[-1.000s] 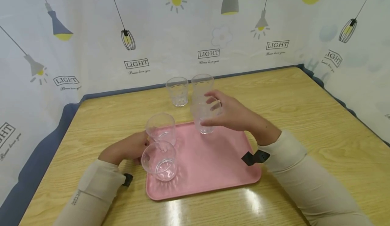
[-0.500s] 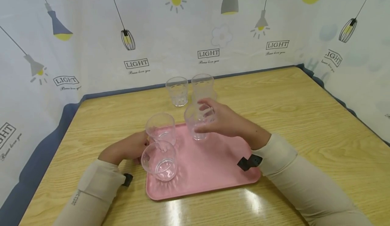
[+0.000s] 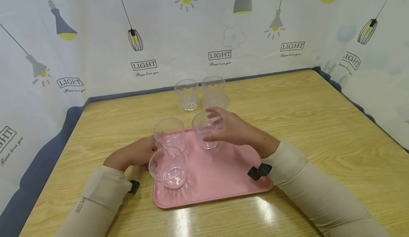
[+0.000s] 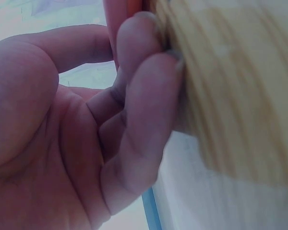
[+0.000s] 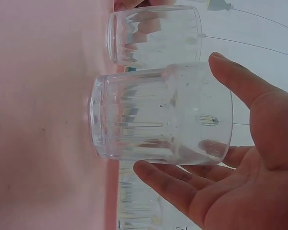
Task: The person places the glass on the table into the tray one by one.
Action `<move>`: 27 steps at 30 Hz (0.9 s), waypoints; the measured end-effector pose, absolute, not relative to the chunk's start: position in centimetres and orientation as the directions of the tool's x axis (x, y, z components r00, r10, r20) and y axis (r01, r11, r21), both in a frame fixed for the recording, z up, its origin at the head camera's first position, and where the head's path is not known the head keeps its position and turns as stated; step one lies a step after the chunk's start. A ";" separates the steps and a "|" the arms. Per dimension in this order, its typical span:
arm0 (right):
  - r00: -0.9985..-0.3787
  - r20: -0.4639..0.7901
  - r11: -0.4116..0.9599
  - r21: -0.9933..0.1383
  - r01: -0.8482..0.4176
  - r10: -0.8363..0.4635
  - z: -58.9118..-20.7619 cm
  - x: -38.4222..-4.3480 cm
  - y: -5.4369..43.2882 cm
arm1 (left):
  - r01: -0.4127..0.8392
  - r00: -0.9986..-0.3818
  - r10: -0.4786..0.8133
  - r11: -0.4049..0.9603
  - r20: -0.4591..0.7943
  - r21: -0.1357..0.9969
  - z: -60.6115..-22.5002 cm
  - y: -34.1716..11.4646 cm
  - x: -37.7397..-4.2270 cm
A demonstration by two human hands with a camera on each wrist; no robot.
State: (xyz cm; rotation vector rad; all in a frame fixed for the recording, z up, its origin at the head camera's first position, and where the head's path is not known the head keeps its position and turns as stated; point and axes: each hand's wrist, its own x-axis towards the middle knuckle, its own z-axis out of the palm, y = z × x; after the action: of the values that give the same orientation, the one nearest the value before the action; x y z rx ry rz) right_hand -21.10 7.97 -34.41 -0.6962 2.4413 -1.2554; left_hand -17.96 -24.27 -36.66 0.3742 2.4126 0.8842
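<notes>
Right hand (image 3: 231,127) around clear faceted tumbler (image 5: 144,117)

Tray (image 3: 223,178): finished in plain pink. Cups (image 3: 174,174): clear, colourless, tinged pink where the tray is seen through them. Surface (image 3: 303,112): patterned in yellow-brown wood grain. Sleeves (image 3: 100,194): coloured cream, the left marked with dark lettering (image 3: 80,205). Wrist fittings (image 3: 135,187): coloured black. Backdrop (image 3: 179,41): white, printed with lamps (image 3: 243,0) in grey, blue, yellow and black, and with black "LIGHT" wording (image 3: 219,54); edged in slate blue.

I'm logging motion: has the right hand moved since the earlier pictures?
Yes: in the head view, against the pink tray, the right hand has moved leftward and toward the tray's near edge.
</notes>
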 end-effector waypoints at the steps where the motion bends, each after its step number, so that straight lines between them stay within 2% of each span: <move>1: -0.833 -0.051 0.500 -0.819 -0.281 -0.551 -34.5 -21.1 7.9 | 0.071 -0.817 0.426 0.744 -0.390 0.664 -36.6 -24.3 -17.9; 27: -0.815 -0.024 0.508 -0.792 -0.337 -0.579 -34.5 -20.5 7.4 | 0.078 -0.824 0.416 0.756 -0.385 0.650 -36.8 -24.2 -18.0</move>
State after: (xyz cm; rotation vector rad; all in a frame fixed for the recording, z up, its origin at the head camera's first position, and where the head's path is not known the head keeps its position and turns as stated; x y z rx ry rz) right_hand -20.50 7.38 -34.53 -0.7706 2.4679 -1.2030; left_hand -17.97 -24.19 -36.82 0.3718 2.4317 0.8688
